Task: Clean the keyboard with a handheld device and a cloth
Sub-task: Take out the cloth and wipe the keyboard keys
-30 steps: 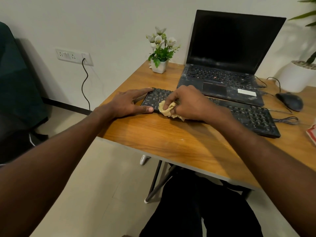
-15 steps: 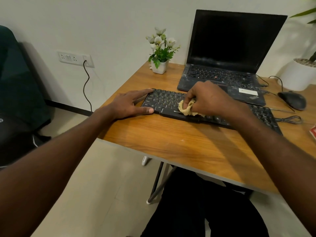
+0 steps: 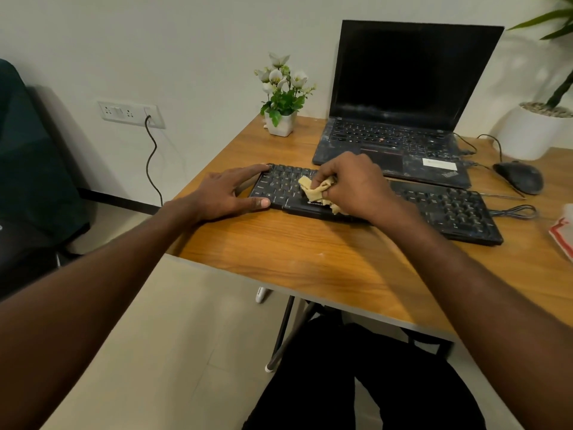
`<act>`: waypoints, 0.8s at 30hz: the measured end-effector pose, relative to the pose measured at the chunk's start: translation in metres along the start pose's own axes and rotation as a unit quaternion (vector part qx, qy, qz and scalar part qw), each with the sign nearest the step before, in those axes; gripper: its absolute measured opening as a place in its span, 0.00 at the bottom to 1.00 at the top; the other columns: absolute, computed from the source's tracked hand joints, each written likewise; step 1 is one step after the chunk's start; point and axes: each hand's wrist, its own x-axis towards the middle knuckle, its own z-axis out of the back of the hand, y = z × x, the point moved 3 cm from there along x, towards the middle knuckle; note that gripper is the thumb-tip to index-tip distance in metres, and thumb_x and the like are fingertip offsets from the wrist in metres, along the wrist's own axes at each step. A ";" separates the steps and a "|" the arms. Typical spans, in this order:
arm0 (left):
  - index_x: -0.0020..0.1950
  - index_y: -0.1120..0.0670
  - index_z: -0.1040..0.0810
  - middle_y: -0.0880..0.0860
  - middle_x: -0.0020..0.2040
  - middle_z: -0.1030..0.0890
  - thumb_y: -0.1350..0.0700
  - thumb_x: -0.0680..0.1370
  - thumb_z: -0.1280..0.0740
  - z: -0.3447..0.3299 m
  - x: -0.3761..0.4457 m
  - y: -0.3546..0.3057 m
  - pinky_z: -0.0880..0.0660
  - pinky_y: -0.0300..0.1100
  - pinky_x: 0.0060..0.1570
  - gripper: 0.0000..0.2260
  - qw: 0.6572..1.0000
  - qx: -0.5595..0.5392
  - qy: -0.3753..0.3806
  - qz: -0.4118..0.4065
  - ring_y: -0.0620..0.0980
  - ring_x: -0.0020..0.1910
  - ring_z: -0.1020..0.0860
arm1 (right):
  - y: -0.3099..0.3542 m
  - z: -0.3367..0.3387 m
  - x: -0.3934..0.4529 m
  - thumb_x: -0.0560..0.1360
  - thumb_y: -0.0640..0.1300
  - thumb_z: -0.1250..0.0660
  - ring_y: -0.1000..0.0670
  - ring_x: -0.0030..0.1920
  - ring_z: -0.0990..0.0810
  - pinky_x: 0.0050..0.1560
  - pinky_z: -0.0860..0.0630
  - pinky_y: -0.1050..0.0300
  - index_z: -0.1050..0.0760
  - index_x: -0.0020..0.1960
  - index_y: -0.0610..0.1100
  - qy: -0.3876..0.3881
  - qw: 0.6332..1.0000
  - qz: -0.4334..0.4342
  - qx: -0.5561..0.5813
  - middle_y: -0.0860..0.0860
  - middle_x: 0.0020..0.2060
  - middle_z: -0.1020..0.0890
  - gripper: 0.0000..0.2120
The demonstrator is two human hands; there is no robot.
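A black keyboard (image 3: 449,209) lies across the wooden table (image 3: 310,252), in front of the laptop. My right hand (image 3: 356,184) is closed on a crumpled yellow cloth (image 3: 314,190) and presses it on the left-middle keys. My left hand (image 3: 226,193) lies flat on the table and touches the keyboard's left end, with the index finger along its far corner and the thumb at its near corner. No handheld device is in view.
An open black laptop (image 3: 403,97) stands behind the keyboard. A small potted flower (image 3: 282,94) sits at the back left, a black mouse (image 3: 521,176) and a white planter (image 3: 533,131) at the right. A red-and-white packet (image 3: 562,235) lies at the right edge.
My right hand rubbed the cloth to the right along the keys, then came back left and slightly farther up the key rows. The left hand has stayed at the keyboard's left end.
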 end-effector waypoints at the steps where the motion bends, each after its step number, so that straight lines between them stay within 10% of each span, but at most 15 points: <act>1: 0.85 0.35 0.44 0.49 0.84 0.35 0.22 0.72 0.39 -0.002 0.000 -0.004 0.45 0.62 0.80 0.44 1.000 0.009 -0.014 -0.010 0.54 0.81 0.37 | 0.000 -0.002 -0.001 0.74 0.38 0.24 0.52 0.50 0.18 0.50 0.20 0.52 0.14 0.50 0.55 -0.006 1.000 -0.004 0.021 0.53 0.52 0.14 0.12; 7: 0.85 0.40 0.41 0.45 0.85 0.36 0.35 0.86 0.49 -0.043 0.012 -0.061 0.45 0.57 0.78 0.28 0.983 0.093 -0.094 -0.129 0.48 0.83 0.39 | -0.007 -0.002 -0.017 0.73 0.41 0.23 0.54 0.50 0.19 0.49 0.25 0.59 0.15 0.56 0.54 -0.034 0.998 0.015 0.048 0.52 0.52 0.14 0.13; 15: 0.85 0.40 0.39 0.42 0.85 0.37 0.39 0.85 0.56 -0.047 0.010 -0.064 0.46 0.53 0.77 0.28 0.980 0.136 -0.088 -0.119 0.45 0.84 0.41 | -0.036 0.023 -0.059 0.72 0.36 0.23 0.57 0.44 0.18 0.40 0.21 0.61 0.14 0.52 0.50 0.025 0.999 0.000 0.023 0.51 0.52 0.13 0.13; 20: 0.82 0.44 0.31 0.47 0.81 0.29 0.43 0.86 0.52 -0.044 0.009 -0.078 0.43 0.55 0.76 0.26 0.979 0.128 -0.121 -0.099 0.49 0.81 0.33 | -0.043 0.026 -0.046 0.74 0.36 0.25 0.61 0.38 0.22 0.33 0.29 0.68 0.14 0.54 0.51 -0.076 0.995 -0.042 0.044 0.50 0.53 0.13 0.13; 24: 0.78 0.47 0.26 0.50 0.75 0.22 0.43 0.86 0.50 -0.056 0.014 -0.115 0.36 0.58 0.75 0.24 0.976 0.108 -0.171 -0.079 0.51 0.76 0.27 | -0.044 0.015 -0.046 0.75 0.35 0.26 0.53 0.51 0.17 0.49 0.19 0.58 0.15 0.56 0.51 -0.045 0.997 -0.014 0.057 0.50 0.58 0.14 0.15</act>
